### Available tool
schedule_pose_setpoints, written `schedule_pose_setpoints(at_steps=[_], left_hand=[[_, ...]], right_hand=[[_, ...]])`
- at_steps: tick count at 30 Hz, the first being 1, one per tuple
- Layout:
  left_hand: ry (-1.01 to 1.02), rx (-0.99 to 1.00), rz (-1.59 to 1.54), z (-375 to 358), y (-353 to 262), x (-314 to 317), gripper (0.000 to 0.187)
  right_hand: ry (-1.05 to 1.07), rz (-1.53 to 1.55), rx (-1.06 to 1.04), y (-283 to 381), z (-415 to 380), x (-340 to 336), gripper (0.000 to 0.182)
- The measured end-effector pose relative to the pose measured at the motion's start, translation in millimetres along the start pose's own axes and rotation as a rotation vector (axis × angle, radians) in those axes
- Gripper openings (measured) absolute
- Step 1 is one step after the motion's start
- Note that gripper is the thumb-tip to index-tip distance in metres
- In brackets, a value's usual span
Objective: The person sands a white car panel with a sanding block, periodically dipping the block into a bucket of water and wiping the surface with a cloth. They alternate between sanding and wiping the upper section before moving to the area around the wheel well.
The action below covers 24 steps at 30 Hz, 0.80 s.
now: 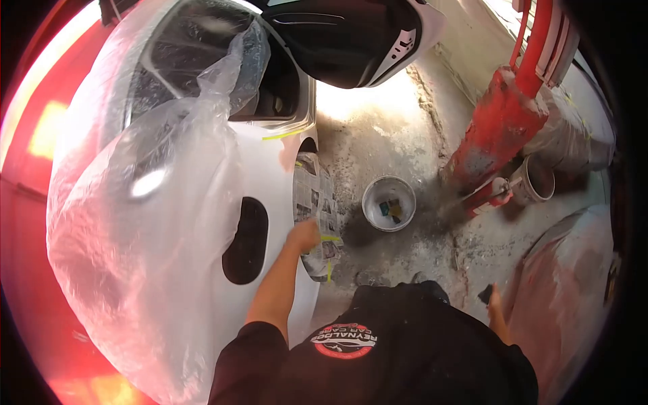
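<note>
My left hand [305,235] is at the edge of the white car panel [273,182], against the wheel covered with newspaper [322,202] and yellow tape. Its fingers look curled, and whatever may be in them is hidden. Out to the right and low, my right hand [497,304] grips a small black block [485,293], whose exact kind I cannot make out. A dark oval opening [246,239] shows in the panel beside my left forearm. Clear plastic sheeting [155,223] drapes over much of the car.
A bucket [389,202] with small pieces inside stands on the stained concrete floor [378,128]. An open car door [344,40] juts out ahead. To the right are a red post [499,121], another bucket [538,179] and a covered, rounded shape [567,277].
</note>
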<state>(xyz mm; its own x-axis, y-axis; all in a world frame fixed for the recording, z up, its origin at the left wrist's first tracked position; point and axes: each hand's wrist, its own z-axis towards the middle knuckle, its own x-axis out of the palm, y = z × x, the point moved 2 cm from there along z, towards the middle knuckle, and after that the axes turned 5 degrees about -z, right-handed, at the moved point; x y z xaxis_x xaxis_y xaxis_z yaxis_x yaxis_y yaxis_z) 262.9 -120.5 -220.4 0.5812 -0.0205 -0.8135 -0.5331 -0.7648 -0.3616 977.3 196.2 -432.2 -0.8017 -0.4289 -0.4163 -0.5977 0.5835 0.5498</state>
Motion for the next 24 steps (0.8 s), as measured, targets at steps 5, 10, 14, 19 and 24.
schedule_pose_setpoints(at_steps=[5, 10, 14, 19, 24], left_hand=[[0.192, -0.224, 0.036, -159.4, 77.5, 170.0, 0.035], [0.451, -0.438, -0.336, -332.7, 78.7, 236.7, 0.027], [0.120, -0.793, -0.592, -375.8, 0.2, 191.7, 0.025], [-0.203, -0.625, -0.524, -363.4, 35.4, 234.0, 0.030], [-0.191, -0.528, -0.628, -348.5, 38.9, 237.6, 0.041]], right_hand=[[0.165, -0.341, -0.070, 48.4, -14.3, -9.1, 0.071], [0.239, -0.221, -0.421, 96.2, 63.0, -14.7, 0.077], [0.251, -0.295, -0.401, 143.8, 71.5, -4.7, 0.075], [0.322, -0.383, -0.580, 159.9, 64.6, 21.0, 0.070], [0.309, -0.328, -0.564, 141.2, 27.5, 7.3, 0.068]])
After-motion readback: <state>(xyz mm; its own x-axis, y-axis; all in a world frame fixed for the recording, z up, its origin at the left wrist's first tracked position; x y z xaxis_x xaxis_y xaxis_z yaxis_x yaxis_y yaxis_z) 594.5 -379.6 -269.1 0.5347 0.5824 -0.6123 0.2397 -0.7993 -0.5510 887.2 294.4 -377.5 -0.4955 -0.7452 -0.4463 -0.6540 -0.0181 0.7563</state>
